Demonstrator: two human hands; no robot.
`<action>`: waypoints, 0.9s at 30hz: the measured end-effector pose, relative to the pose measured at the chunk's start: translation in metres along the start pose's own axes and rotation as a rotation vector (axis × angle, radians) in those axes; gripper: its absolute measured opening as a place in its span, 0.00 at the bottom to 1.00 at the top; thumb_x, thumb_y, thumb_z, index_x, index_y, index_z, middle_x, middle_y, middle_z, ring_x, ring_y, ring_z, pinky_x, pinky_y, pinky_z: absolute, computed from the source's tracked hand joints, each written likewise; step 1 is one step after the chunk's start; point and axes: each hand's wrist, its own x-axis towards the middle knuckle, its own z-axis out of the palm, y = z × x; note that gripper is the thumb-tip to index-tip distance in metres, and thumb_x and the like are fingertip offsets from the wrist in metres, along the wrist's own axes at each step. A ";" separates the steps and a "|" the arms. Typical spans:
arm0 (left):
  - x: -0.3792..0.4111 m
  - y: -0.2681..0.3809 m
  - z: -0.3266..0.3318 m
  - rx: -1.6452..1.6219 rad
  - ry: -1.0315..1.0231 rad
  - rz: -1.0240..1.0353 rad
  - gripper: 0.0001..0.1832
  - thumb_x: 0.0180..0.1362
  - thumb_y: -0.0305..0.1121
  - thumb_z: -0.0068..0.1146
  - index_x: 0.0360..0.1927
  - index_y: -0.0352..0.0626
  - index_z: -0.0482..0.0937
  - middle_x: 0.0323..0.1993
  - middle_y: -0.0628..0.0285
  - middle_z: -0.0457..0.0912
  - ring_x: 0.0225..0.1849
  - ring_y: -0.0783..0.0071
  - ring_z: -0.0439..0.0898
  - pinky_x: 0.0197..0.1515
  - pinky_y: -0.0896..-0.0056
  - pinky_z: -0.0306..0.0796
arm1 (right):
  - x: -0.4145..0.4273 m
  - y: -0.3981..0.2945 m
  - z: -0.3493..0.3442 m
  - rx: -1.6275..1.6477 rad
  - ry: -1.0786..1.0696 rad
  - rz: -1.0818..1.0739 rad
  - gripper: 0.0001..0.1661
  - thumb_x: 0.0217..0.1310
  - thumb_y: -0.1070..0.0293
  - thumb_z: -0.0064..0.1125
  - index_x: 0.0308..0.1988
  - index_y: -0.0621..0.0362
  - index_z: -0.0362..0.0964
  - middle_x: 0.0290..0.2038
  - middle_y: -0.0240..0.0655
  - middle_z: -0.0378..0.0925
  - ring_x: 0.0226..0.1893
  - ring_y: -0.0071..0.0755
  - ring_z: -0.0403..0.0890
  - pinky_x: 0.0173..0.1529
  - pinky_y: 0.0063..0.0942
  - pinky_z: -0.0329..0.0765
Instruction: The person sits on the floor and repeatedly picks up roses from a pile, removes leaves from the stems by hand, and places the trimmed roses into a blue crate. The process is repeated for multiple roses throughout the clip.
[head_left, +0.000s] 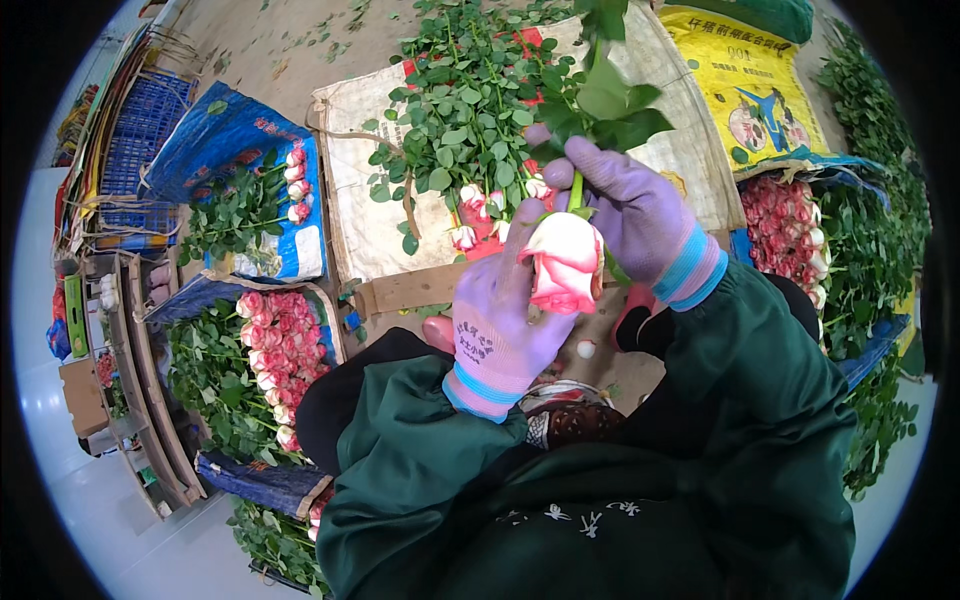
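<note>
A pink-and-white rose (566, 262) is held up before me, its bloom towards me and its green stem and leaves pointing away. My right hand (637, 206), in a purple knit glove with a blue-striped cuff, has its fingers around the stem by the lower leaves. In a matching glove, my left hand (506, 315) cups the bloom from the left side; the bloom hides part of its grip. Beyond both hands, a pile of leafy roses (465, 112) lies on a pale woven sack (367, 232) over a board-edged surface.
Bundled roses (281, 352) stand in blue wrapping at my left. Several roses lie on a blue sheet (304, 251) farther off. Another rose bundle (780, 232) stands at my right, below a yellow printed sack (742, 82). A wooden rack (154, 390) lines the far left.
</note>
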 end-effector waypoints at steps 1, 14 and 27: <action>0.003 0.000 0.001 -0.027 -0.002 0.004 0.29 0.48 0.34 0.67 0.55 0.38 0.72 0.39 0.50 0.82 0.37 0.50 0.83 0.40 0.58 0.76 | 0.002 0.001 0.000 0.015 -0.004 0.039 0.26 0.73 0.57 0.46 0.61 0.64 0.63 0.41 0.32 0.80 0.38 0.25 0.80 0.47 0.26 0.78; 0.013 0.000 0.001 0.122 -0.411 0.311 0.37 0.50 0.31 0.57 0.66 0.36 0.64 0.26 0.57 0.79 0.26 0.57 0.78 0.32 0.57 0.71 | -0.003 -0.021 -0.014 -0.735 0.101 0.218 0.22 0.65 0.52 0.59 0.47 0.59 0.76 0.25 0.29 0.78 0.25 0.13 0.74 0.29 0.17 0.71; -0.047 -0.012 0.019 0.478 -0.764 0.311 0.31 0.60 0.41 0.52 0.66 0.40 0.64 0.33 0.58 0.82 0.27 0.59 0.82 0.29 0.58 0.72 | -0.021 0.024 -0.124 -2.474 0.195 0.134 0.17 0.50 0.55 0.64 0.37 0.53 0.75 0.35 0.39 0.80 0.38 0.45 0.82 0.41 0.43 0.77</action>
